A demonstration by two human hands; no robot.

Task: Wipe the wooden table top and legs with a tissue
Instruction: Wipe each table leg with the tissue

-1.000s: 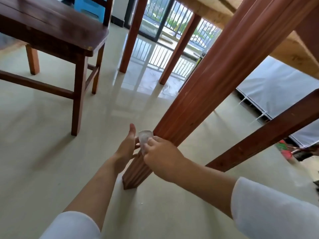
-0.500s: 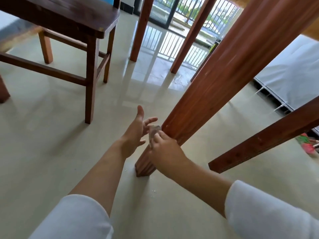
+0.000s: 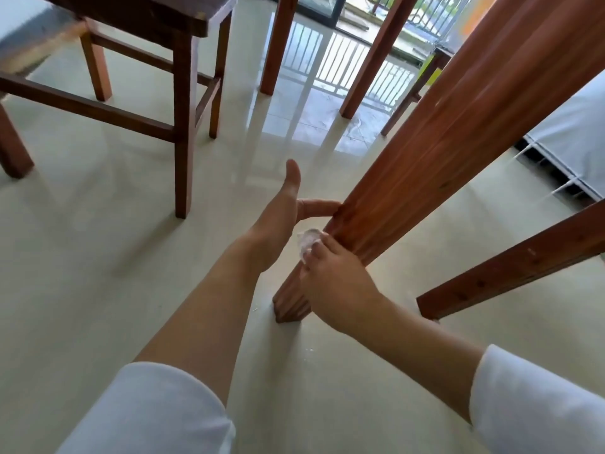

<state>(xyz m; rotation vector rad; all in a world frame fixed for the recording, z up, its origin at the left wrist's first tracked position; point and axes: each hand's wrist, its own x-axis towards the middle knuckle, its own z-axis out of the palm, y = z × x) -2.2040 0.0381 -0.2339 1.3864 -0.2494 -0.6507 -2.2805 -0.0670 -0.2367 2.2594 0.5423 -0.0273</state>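
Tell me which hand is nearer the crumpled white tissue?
Right. The right hand pinches the tissue against the reddish wooden table leg; the left hand is open beside it.

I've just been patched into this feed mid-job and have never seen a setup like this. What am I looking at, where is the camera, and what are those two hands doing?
There is no machine here. A person is working with bare hands, and the only camera sits on their head, looking forward and down. The two forearms in white sleeves coming in from the bottom edge are therefore the wearer's own.

The view is low, under a wooden table. The thick reddish post slanting across the middle is a table leg, standing on a glossy pale floor. The right hand pinches a small crumpled tissue and presses it against that leg, low down near its foot. The left hand is open, with its fingers straight and their tips touching the leg just above the tissue. A darker wooden stool stands at the upper left.
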